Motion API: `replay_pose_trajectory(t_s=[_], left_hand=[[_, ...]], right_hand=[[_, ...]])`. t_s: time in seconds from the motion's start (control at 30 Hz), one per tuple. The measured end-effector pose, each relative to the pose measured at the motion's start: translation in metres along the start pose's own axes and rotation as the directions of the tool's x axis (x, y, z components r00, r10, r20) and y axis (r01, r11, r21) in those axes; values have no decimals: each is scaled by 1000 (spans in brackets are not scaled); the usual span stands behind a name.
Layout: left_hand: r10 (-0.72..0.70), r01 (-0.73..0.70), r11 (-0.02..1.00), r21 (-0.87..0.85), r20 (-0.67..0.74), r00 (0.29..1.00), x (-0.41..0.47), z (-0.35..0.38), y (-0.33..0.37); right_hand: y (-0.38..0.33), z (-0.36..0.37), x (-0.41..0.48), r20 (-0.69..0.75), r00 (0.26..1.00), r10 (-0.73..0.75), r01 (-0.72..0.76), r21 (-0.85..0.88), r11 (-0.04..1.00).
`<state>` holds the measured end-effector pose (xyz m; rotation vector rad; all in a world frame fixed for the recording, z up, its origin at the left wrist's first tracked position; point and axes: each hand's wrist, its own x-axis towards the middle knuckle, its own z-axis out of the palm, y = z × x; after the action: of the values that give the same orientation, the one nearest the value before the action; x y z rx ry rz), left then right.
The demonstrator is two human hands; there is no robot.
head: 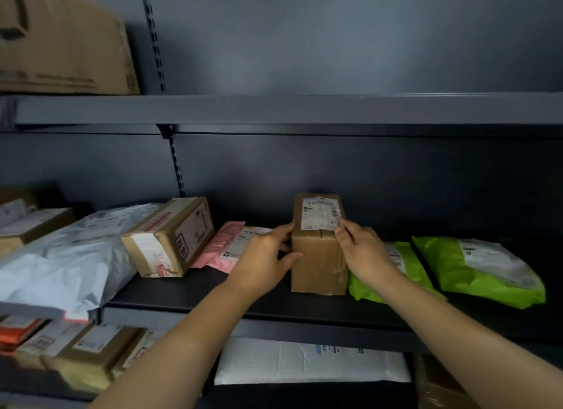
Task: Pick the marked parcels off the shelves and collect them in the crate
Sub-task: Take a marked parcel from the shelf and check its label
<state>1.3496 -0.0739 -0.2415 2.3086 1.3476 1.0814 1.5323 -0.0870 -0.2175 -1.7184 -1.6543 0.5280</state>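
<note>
The left hand (268, 253) is curling round the left edge of the upright brown parcel (316, 262) on the middle shelf (182, 292), the right hand (362, 250) gripping its right corner by the label (320, 213), probably steadying it for lifting.

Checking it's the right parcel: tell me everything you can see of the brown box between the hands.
The brown cardboard box stands upright on the dark shelf, sealed with clear tape, a white shipping label on its upper face, print too blurred to read. The left hand grips its left edge, the right hand its upper right edge. A green bag lies beside its right side.
</note>
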Motion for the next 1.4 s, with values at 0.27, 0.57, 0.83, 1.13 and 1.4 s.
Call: replay_pose_trajectory(t_s=[0.27,0.57,0.83,1.13,1.4], left_hand=[[20,-39,861,507,44,999,-22,-44,-7],[-93,73,527,846,-28,995,-66,-144,-57],[-206,168,561,811,-60,977,-65,-174,-104],[-154,23,782,623,158,975,-49,-202,-175],[-2,-100,906,410,241,971,-42,-206,-196]], right_hand=[[-1,-3,-3,-151,937,-315,266,-276,923],[-8,-10,-2,-120,885,-450,317,-552,771],[-80,36,-28,-157,815,-557,397,-548,736],[-104,178,5,334,935,-122,295,-538,790],[-82,172,4,232,969,91,75,-617,783]])
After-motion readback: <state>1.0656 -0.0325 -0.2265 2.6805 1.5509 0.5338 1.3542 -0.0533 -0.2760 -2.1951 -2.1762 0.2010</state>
